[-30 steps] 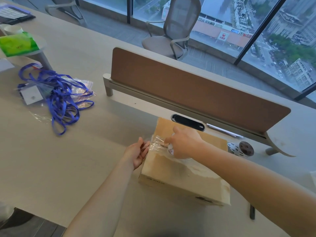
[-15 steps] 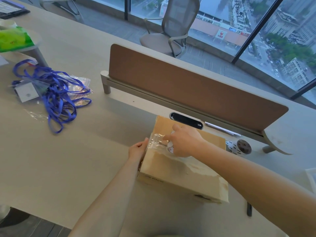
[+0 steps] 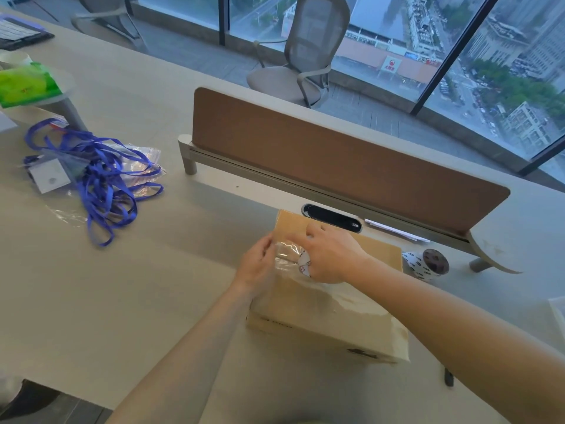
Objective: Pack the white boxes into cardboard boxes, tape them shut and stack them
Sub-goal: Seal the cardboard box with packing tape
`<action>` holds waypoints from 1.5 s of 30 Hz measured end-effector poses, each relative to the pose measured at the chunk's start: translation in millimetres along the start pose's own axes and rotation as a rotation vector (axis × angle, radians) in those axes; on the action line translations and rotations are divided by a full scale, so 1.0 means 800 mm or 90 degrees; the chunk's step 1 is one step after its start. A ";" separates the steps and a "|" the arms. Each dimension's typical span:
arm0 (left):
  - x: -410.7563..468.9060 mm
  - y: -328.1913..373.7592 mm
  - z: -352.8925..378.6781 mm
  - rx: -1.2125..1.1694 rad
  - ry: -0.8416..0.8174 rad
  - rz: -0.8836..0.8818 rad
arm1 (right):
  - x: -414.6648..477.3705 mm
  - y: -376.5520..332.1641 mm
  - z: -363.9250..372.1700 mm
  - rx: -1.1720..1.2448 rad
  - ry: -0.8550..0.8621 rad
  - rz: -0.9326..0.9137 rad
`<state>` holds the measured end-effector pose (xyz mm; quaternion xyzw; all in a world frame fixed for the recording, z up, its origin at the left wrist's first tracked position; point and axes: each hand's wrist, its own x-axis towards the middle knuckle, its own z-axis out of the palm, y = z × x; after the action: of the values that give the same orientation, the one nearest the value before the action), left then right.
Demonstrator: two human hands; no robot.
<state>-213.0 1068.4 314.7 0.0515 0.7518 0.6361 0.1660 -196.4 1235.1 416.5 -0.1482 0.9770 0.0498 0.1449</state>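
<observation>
A closed cardboard box (image 3: 333, 313) lies on the table in front of me, with clear tape across its top. My right hand (image 3: 331, 255) grips a roll of clear tape (image 3: 303, 262) on top of the box. A stretch of clear tape (image 3: 284, 254) runs from the roll to the box's left edge. My left hand (image 3: 255, 266) pinches the free end of that tape at the left edge. No white boxes are in view.
A second tape roll (image 3: 426, 263) lies right of the box. A brown desk divider (image 3: 345, 172) stands just behind, with a black cable slot (image 3: 331, 217). Blue lanyards (image 3: 101, 175) and plastic bags lie at the left. A green pack (image 3: 26, 85) sits far left.
My left hand has risen from the box's side to the tape end at the top edge. The right hand stays on the roll.
</observation>
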 end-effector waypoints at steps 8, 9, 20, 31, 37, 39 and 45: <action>-0.009 -0.014 0.015 0.653 -0.116 0.107 | -0.009 0.021 0.007 0.090 0.019 0.032; -0.009 -0.013 0.017 0.700 -0.097 0.125 | -0.014 0.024 0.007 0.110 0.018 0.037; 0.001 -0.014 0.026 0.742 -0.186 0.223 | -0.032 0.041 0.028 0.392 0.025 0.059; 0.002 -0.008 0.024 0.763 -0.206 0.201 | -0.107 0.110 0.019 0.178 -0.010 0.109; -0.002 0.005 0.030 0.803 -0.213 0.163 | -0.122 0.111 0.048 0.176 0.088 0.067; -0.005 0.009 0.035 0.820 -0.196 0.143 | -0.126 0.112 0.060 0.212 0.114 0.084; -0.020 0.012 0.080 0.780 -0.094 0.110 | -0.138 0.117 0.087 0.643 0.133 0.160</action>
<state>-179.2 1125.4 318.5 0.2419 0.9598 0.0949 0.1060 -105.6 1364.3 388.4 0.0541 0.8988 -0.4248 0.0933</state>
